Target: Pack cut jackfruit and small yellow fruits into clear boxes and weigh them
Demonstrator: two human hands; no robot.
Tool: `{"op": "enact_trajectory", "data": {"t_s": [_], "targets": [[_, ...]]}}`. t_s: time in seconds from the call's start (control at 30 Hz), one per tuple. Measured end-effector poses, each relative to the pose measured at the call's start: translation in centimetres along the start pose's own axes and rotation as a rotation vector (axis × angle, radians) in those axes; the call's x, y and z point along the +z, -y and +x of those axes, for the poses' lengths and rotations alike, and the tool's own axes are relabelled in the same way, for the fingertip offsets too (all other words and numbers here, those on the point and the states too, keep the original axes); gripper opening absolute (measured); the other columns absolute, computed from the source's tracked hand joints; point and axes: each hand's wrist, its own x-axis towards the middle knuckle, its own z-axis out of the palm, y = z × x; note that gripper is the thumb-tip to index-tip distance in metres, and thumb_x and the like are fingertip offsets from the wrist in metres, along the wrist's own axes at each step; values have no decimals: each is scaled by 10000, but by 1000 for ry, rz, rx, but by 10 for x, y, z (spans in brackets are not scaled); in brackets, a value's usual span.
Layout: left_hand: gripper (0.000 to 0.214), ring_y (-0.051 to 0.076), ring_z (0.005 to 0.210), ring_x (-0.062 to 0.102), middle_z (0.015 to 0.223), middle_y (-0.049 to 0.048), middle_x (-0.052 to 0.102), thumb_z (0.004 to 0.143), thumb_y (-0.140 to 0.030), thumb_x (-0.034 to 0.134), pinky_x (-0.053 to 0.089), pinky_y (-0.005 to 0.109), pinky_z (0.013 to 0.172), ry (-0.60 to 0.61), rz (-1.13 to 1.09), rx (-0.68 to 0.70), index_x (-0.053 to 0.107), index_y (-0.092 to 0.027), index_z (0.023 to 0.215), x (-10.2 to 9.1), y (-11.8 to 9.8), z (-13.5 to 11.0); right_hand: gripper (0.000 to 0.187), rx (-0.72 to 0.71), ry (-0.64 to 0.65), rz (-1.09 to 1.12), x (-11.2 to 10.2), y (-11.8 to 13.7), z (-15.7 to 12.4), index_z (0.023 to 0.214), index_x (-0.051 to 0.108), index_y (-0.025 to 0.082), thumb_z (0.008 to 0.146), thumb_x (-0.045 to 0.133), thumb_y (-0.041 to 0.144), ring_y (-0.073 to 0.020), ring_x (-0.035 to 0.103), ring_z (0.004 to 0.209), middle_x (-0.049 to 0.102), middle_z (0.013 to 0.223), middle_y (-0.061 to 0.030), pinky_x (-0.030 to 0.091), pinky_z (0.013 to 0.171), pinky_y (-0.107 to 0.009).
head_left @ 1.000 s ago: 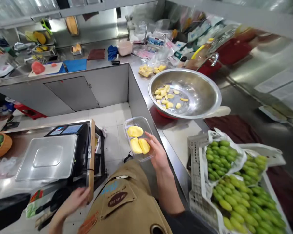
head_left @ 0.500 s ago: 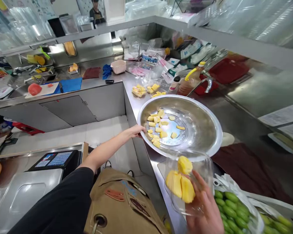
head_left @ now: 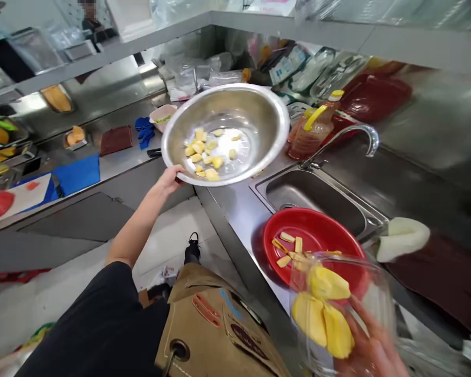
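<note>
My left hand [head_left: 167,179] grips the rim of a large stainless steel bowl [head_left: 255,112], holding it tilted up above the counter edge. Small yellow fruit pieces [head_left: 202,152] lie inside the bowl. My right hand [head_left: 371,348], blurred at lower right, holds a clear plastic container [head_left: 372,293] with several large yellow fruit pieces [head_left: 322,317]. That container hangs over a red plastic basin [head_left: 310,228], whose near part it hides. Several yellow fruit strips [head_left: 288,248] lie in the basin.
A steel sink [head_left: 310,196] with a curved faucet [head_left: 361,137] sits beyond the basin, next to a bottle of amber liquid [head_left: 314,133]. A white cloth [head_left: 402,238] lies at right. My tan apron [head_left: 220,324] fills the bottom middle, with a tiled floor to its left.
My left hand has lifted the bowl off the red basin and carried it left, uncovering the basin. My right hand still holds the container, now above the basin. The view has turned right.
</note>
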Motion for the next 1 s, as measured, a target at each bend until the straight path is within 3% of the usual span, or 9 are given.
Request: {"op": "enact_trajectory", "data": {"t_s": [0.07,0.17,0.3,0.4,0.57,0.73,0.87,1.0], "targets": [[41,132,728,643,800,-10,662,1018,-117,651,625,297,755,-80,-15,45,674,-131,1049,-15,-38,56,514,14,-100,68,61,6,5,1313,810,399,851,781,622,-446,630,1499,743,1507,-133,447,1315,-715],[306,180,784,686,707,-8,647,796,-10,651,670,371,839,-183,-21,74,647,-125,1079,-32,-82,133,609,20,-96,129,129,0,20,1300,808,301,790,836,631,-438,724,1372,815,1352,-150,571,1187,-694],[486,240,908,745,798,27,716,650,-41,648,706,452,878,-207,-6,78,633,-167,1119,-45,-116,208,623,14,-128,170,182,-17,41,1302,807,260,788,862,608,-414,772,1276,804,1370,-171,660,1029,-592],[521,245,946,755,869,45,752,626,-55,623,718,455,889,-139,-7,85,650,-175,1132,-51,-125,237,623,12,-163,183,212,-23,57,1273,817,227,767,890,584,-399,786,1219,819,1308,-166,664,993,-565],[443,269,944,758,904,67,772,614,-61,610,732,458,861,-24,15,88,688,-182,1033,-46,-122,244,599,9,-117,226,258,-22,96,1262,827,211,781,877,564,-334,796,1110,845,1159,-118,652,961,-494],[348,250,945,763,948,51,772,638,-54,603,727,476,915,31,120,74,669,-190,951,-14,-116,233,598,-17,-26,294,291,-34,138,1211,826,228,738,930,579,-268,772,1079,844,1138,-68,633,943,-416],[264,254,1011,773,903,37,778,695,-65,600,721,435,914,8,213,110,670,-203,909,8,-111,223,620,-3,32,323,301,-46,156,1245,811,236,767,919,616,-257,762,1038,841,1088,-51,627,946,-422],[236,253,994,785,961,9,835,907,-187,567,697,379,784,53,268,164,732,-239,1067,16,-114,210,592,-47,107,308,298,-53,172,1250,799,248,821,868,651,-275,744,1173,835,1180,-53,594,1094,-467]]}}
